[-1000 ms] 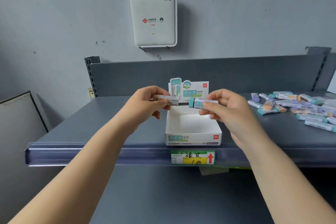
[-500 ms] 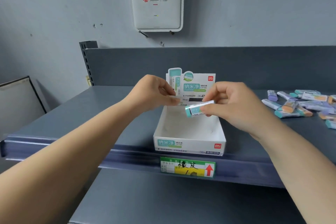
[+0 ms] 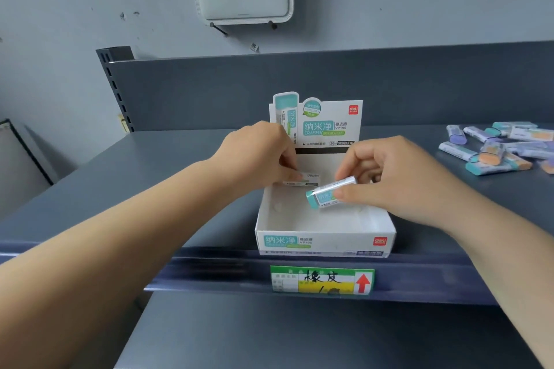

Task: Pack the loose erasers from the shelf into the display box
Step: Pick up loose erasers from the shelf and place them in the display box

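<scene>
- Erasers are going into the display box (image 3: 325,241), which sits at the front edge of the shelf (image 3: 168,165) with its printed back flap standing up.
- Left hand (image 3: 257,153) pinches a white-sleeved eraser (image 3: 302,180) between thumb and fingertips, at the box's rear left corner and low inside the opening.
- Right hand (image 3: 398,177) grips a teal-tipped eraser (image 3: 328,193) with curled fingers, tilted and held over the middle of the box.
- Compared with a second ago, both hands have dropped from in front of the flap to the box mouth; the left eraser has gone from above the rim to inside it.
- That suggests the first eraser is about to be laid along the back wall, with the second to follow beside it.
- Box floor looks bare, so packing has barely begun.
- A loose pile of erasers (image 3: 494,147) lies on the shelf well to the right of the box, waiting.
</scene>
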`<state>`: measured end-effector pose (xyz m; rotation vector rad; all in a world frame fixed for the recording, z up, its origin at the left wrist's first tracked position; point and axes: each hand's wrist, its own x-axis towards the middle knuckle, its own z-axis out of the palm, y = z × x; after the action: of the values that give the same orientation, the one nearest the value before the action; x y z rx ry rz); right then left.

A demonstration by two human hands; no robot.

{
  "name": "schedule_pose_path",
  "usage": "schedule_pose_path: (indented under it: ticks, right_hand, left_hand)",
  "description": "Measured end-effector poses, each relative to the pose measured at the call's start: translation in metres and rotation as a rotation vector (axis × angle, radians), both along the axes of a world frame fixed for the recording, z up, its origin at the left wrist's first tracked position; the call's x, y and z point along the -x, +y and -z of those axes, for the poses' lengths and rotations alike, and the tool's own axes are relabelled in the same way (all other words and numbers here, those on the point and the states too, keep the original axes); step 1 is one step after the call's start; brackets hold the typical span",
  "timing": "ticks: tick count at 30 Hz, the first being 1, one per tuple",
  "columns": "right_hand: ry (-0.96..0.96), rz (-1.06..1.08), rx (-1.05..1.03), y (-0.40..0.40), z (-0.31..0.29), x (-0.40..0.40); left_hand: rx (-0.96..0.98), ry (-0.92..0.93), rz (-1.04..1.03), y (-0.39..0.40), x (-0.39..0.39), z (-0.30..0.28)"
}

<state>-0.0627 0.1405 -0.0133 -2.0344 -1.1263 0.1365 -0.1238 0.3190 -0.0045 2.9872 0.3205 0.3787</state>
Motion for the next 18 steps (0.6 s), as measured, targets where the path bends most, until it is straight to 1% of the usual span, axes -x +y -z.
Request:
schedule_pose_path:
  ticks: [3,9,15,18]
  right_hand:
    - [-0.048,0.023,0.050,0.003,0.000,-0.001]
    - [-0.175,0.071,0.140,0.010,-0.001,0.000]
    - [-0.327,0.079,0.244,0.023,-0.008,0.001]
    - [-0.349,0.077,0.281,0.032,-0.008,0.003]
  left_hand:
    - [-0.045,-0.001,0.028,0.003,-0.004,0.002]
    - [-0.005,-0.050,0.086,0.013,-0.005,0.005]
    - [0.123,-0.158,0.135,0.025,0.008,-0.002]
    - [0.176,-0.206,0.131,0.032,0.015,-0.003]
